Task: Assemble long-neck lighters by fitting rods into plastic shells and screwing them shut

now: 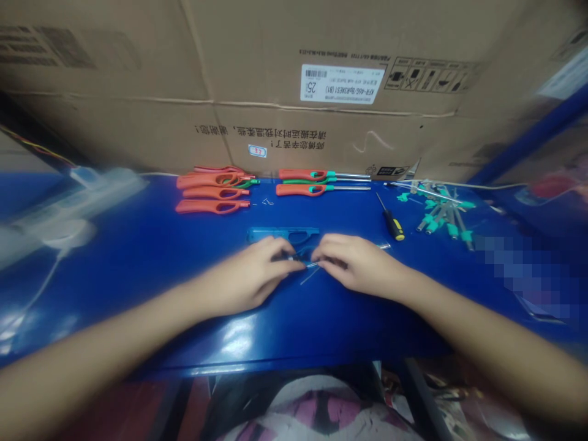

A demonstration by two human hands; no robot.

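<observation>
Both hands meet at the middle of the blue table (151, 257). My left hand (255, 275) is closed in a pinch on a small dark part with thin wires (309, 269) sticking out. My right hand (353, 263) pinches the same small part from the other side. Just behind the hands lies a translucent blue lighter shell (280, 234), flat on the table. The part in the fingers is too small and blurred to name exactly.
Several orange lighter shells (212, 193) lie at the back left, assembled orange lighters with metal tubes (321, 182) at the back middle. A yellow-black screwdriver (392, 223) and a heap of green-tipped metal tubes (438, 211) lie right. A large cardboard box (294, 86) stands behind.
</observation>
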